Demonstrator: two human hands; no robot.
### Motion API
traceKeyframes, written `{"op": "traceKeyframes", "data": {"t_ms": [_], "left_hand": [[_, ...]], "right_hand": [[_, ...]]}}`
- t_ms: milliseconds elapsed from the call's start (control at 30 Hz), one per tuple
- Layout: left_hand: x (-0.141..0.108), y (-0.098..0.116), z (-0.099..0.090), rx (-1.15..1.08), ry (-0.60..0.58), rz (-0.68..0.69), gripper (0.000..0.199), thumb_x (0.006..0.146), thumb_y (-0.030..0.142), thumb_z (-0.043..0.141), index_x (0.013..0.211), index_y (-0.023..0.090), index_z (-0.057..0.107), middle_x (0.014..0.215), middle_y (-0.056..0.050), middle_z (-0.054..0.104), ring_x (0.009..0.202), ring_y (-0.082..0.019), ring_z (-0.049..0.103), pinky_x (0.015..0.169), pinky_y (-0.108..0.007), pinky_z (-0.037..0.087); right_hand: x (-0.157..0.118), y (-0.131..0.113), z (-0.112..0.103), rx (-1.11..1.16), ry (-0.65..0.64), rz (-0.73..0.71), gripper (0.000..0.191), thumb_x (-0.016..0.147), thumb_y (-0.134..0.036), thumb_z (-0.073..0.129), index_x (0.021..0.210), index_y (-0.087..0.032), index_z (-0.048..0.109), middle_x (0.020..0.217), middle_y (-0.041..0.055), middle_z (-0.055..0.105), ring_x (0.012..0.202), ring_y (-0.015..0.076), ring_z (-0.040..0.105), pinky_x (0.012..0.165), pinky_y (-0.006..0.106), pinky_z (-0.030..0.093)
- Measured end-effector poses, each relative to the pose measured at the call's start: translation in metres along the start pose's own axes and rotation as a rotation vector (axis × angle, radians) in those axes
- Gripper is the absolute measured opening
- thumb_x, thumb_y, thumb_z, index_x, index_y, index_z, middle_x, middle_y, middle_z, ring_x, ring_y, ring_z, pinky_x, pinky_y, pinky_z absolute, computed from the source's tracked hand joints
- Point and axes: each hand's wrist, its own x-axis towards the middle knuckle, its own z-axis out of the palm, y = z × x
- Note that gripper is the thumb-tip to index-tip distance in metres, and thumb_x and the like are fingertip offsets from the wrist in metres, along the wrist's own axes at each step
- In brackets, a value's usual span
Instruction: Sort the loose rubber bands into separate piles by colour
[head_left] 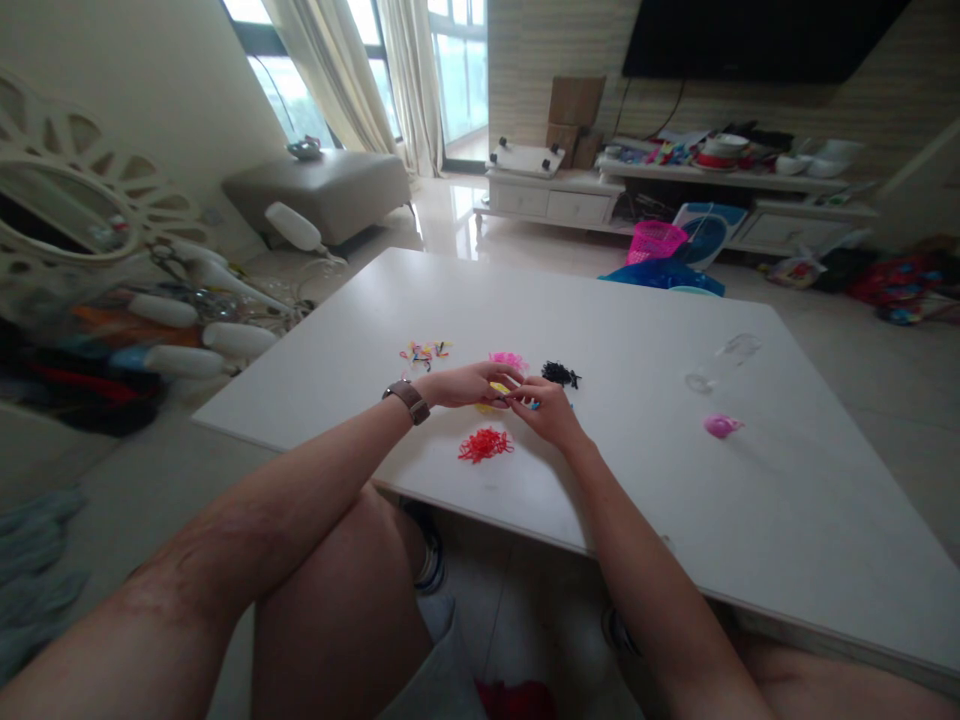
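My left hand [480, 383] and my right hand [549, 410] meet above the white table [645, 480], fingertips pinched together. Between them is a tiny dark piece that looks like a rubber band, mostly hidden by the fingers. Closest to me lies a pile of red rubber bands [486, 445]. Yellow rubber bands [484, 408] show partly beneath my left hand, and pink rubber bands [508, 360] lie just beyond it. Black rubber bands [560, 374] are heaped past my right hand, which hides most of some blue ones. Left of my wrist sit small mixed-colour bunches [424, 353].
On the table's right side are a clear plastic container [739, 347], its round clear piece [700, 383] and a small pink object [721, 426]. A lamp with white shades [240, 338] stands against the left edge. A pink basket [656, 242] is beyond the far edge.
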Motion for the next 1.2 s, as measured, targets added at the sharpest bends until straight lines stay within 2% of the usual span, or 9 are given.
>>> {"op": "traceKeyframes", "data": {"t_ms": [333,733,1200], "left_hand": [[-0.0021,0.0031,0.0026,0.006,-0.009,0.000,0.037,0.074,0.002,0.074,0.107,0.017,0.067,0.113,-0.008,0.070,0.095,-0.015,0.069,0.103,-0.040,0.049],[0.0001,0.0004,0.0011,0.006,-0.018,-0.005,0.039,0.072,0.005,0.077,0.107,0.018,0.067,0.108,-0.005,0.071,0.094,-0.014,0.068,0.102,-0.037,0.049],[0.0022,-0.0026,-0.0012,0.025,-0.035,0.008,0.039,0.071,0.011,0.080,0.107,0.018,0.067,0.109,-0.006,0.071,0.095,-0.016,0.067,0.097,-0.035,0.050]], "right_hand": [[0.0005,-0.0029,-0.0014,-0.007,-0.006,0.002,0.013,0.091,-0.025,0.067,0.089,-0.022,0.080,0.078,0.0031,0.065,0.068,0.0139,0.058,0.066,0.027,0.045],[0.0010,-0.0035,-0.0003,0.002,0.013,-0.019,0.012,0.090,-0.022,0.068,0.088,-0.020,0.080,0.076,0.0028,0.066,0.066,0.0132,0.057,0.065,0.025,0.044],[0.0010,-0.0054,-0.0009,0.006,0.015,-0.014,0.012,0.089,-0.021,0.068,0.087,-0.019,0.079,0.074,0.0019,0.066,0.063,0.0123,0.057,0.064,0.025,0.042]]}}
